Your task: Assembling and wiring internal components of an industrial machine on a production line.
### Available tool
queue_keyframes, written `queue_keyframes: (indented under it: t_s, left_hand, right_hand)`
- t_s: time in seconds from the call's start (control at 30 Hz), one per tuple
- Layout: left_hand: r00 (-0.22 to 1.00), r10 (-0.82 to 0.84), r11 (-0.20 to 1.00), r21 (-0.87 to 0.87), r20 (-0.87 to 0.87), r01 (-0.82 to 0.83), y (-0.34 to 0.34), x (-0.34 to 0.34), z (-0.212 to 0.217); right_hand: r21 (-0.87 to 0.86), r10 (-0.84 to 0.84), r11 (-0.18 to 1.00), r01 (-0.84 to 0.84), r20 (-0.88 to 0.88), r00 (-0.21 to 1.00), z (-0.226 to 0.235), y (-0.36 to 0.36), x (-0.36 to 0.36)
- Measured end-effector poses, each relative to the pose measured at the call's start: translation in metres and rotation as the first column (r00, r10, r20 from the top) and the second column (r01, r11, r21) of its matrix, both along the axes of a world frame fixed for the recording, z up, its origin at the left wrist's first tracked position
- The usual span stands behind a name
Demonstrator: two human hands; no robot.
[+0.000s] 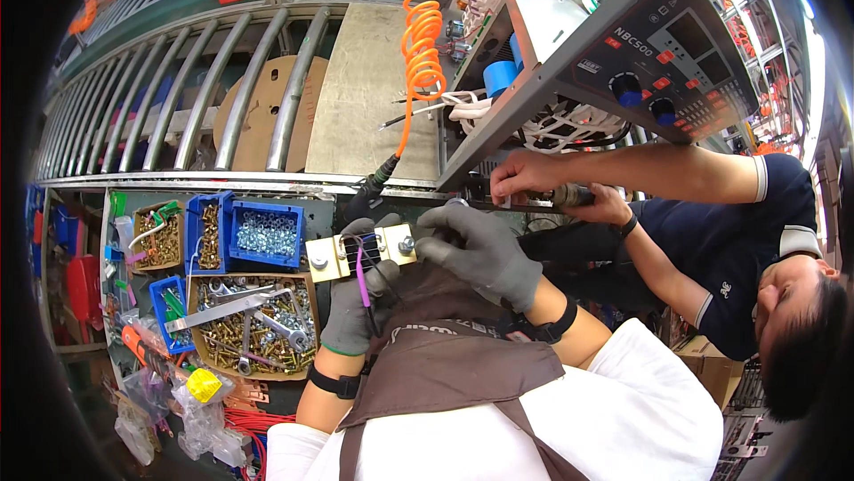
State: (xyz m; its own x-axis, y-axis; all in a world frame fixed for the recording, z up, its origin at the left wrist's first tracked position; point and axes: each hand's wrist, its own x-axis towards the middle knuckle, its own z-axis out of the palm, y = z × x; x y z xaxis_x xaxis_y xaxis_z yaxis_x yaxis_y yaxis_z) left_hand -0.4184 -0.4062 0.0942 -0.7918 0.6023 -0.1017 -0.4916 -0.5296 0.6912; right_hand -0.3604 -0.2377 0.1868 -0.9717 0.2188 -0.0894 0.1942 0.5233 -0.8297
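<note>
My left hand point(354, 310), in a grey glove, holds a brass current shunt point(391, 241) with two pale gold end blocks and dark strips between them. Bolts sit in both end blocks, and a purple wire point(362, 272) runs down from the middle. My gloved right hand point(487, 258) is just right of the shunt, fingers curled. A small round metal piece point(457, 202), perhaps a washer or nut, shows at its fingertips. Behind the shunt, a dark air tool point(372, 192) hangs from an orange coiled hose point(420, 54).
At left are blue bins of nuts point(267, 234) and bolts point(209, 236), and a cardboard tray point(253, 367) of bolts with wrenches on top. A roller conveyor point(178, 94) lies beyond. A co-worker's hands point(605, 207) work at a large grey machine point(605, 72) close on my right.
</note>
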Motion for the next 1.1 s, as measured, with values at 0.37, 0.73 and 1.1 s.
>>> queue_keyframes:
  t_s: [0.37,0.73,1.1]
  left_hand:
    - [0.982,-0.021,0.991,-0.127,0.185,0.045,-0.005,0.024,0.030]
    - [0.975,-0.215,0.965,-0.140,0.045,0.220,0.000,0.053,0.007]
    - [0.726,-0.670,0.701,-0.458,-0.159,0.547,0.041,0.123,0.032]
  right_hand:
    - [0.198,0.180,0.972,-0.126,-0.281,0.943,-0.026,-0.016,0.017]
    - [0.203,0.036,0.979,0.018,-0.256,0.966,-0.061,-0.022,0.076]
    - [0.097,-0.260,0.961,0.260,-0.018,0.966,-0.039,-0.011,0.197]
